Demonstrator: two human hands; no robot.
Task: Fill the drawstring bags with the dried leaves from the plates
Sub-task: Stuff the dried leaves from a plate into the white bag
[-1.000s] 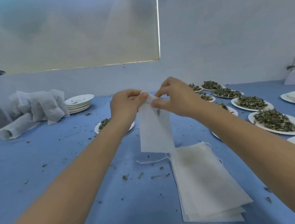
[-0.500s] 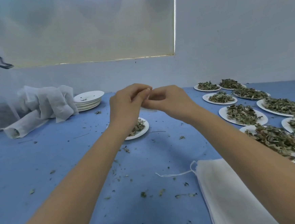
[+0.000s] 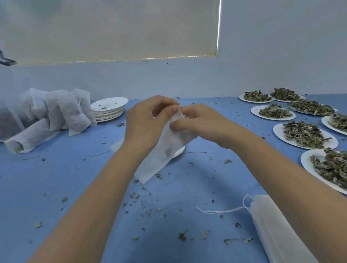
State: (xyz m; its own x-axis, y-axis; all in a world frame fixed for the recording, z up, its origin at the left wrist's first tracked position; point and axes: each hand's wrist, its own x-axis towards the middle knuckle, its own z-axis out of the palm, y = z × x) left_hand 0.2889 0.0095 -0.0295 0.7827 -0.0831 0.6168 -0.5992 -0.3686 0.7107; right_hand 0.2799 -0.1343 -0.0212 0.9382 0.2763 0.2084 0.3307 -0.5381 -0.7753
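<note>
One drawstring bag (image 3: 165, 146) is held above the middle of the blue table (image 3: 48, 193), over a mostly hidden plate (image 3: 179, 151) — its mouth is up at the fingers, its closed end hanging toward the near edge. The left hand (image 3: 147, 123) is pinched on one side of the mouth; the right hand (image 3: 199, 125) is pinched on the other side, fingers curled onto the fabric. The two hands are nearly touching.

Step judged in hand: the mouth is being parted for filling. To be done well, the two layers should be rubbed apart at the hem, then spread wide and kept over the plate so that spill is caught. The fabric looks thin and limp; a light pull is advised, the cord left slack.

Counts:
- Bags in hand — one.
- Flat empty bags (image 3: 280, 237) stacked at the near right edge; number cannot be told.
- Filled bags (image 3: 63, 113) heaped at the far left — about five, not certain.
- Plates with dried leaves (image 3: 305, 134) along the right edge — seven in view, one cut off.
- Emptied plates (image 3: 109, 109) in one stack, far left of centre; count unclear.
- Loose leaf crumbs (image 3: 182, 236) scattered — many.
</note>
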